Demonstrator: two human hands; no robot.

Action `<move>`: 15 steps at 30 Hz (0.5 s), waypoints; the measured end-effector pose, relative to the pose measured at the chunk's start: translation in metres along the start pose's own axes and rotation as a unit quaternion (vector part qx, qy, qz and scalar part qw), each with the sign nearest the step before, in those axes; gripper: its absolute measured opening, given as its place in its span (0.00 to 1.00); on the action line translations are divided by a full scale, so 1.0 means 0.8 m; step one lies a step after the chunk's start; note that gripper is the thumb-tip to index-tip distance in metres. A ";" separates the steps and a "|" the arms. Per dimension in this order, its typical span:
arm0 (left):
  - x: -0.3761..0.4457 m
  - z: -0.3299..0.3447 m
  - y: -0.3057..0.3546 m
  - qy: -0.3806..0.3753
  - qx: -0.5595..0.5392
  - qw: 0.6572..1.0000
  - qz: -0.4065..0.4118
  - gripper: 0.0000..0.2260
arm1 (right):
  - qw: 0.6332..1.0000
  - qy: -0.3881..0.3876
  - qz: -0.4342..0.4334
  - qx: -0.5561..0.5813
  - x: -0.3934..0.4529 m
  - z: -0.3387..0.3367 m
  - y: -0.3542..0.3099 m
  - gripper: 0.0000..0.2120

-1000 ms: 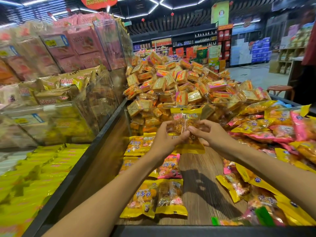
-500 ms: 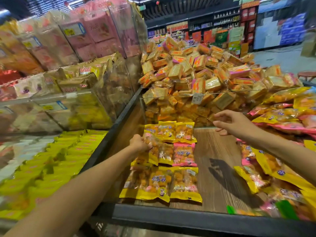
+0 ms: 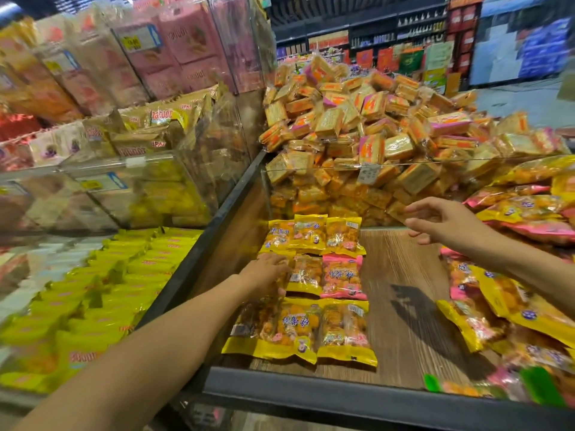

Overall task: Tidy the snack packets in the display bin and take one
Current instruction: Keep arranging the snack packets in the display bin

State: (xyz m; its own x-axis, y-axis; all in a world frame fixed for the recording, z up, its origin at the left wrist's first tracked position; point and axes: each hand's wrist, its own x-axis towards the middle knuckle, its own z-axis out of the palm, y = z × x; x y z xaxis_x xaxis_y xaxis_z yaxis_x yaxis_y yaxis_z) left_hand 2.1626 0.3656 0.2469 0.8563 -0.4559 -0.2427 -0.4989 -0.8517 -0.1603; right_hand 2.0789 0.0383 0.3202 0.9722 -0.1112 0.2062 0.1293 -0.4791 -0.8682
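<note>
The display bin [image 3: 342, 391] has a dark rim and a wooden floor. On its left side, yellow snack packets [image 3: 311, 234] lie flat in three rows, with one pink packet [image 3: 342, 276] in the middle row. My left hand [image 3: 267, 270] reaches to the left end of the middle row and grips a yellow packet [image 3: 280, 289] lying there; motion blur hides the exact finger hold. My right hand [image 3: 441, 222] hovers above the bin floor with relaxed, spread fingers and holds nothing. A loose heap of yellow and pink packets [image 3: 513, 306] fills the bin's right side.
A clear divider [image 3: 466, 161] at the back holds a tall mound of orange square snacks [image 3: 373, 129]. Left of the bin are clear boxes of wafers [image 3: 140, 135] and a tray of yellow packs [image 3: 109, 290]. Bare wood [image 3: 404, 290] shows mid-bin.
A second ago both hands held one yellow packet above the bin. My left hand then carried it down to the left rows, and my right hand let go and drew off to the right.
</note>
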 end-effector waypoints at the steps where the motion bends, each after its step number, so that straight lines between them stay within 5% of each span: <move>1: 0.003 0.002 -0.001 0.003 0.005 1.000 -0.005 0.28 | 1.000 0.003 0.000 -0.001 0.001 -0.002 0.001 0.12; 9: 0.000 -0.015 0.015 0.046 0.025 0.999 -0.002 0.24 | 0.985 0.045 -0.044 -0.161 0.003 -0.044 0.005 0.14; 15: 0.023 -0.088 0.115 0.138 -0.060 0.988 0.044 0.23 | 0.944 0.081 -0.097 -0.305 -0.014 -0.147 -0.011 0.11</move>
State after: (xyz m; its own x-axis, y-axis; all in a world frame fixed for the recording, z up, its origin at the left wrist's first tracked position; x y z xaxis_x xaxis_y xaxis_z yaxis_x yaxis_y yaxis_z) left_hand 2.1419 0.2607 0.2947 0.8229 -0.5678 0.0224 -0.5671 -0.8231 -0.0318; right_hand 2.0443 -0.0587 0.3783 0.8931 -0.0783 0.4430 0.1163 -0.9111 -0.3954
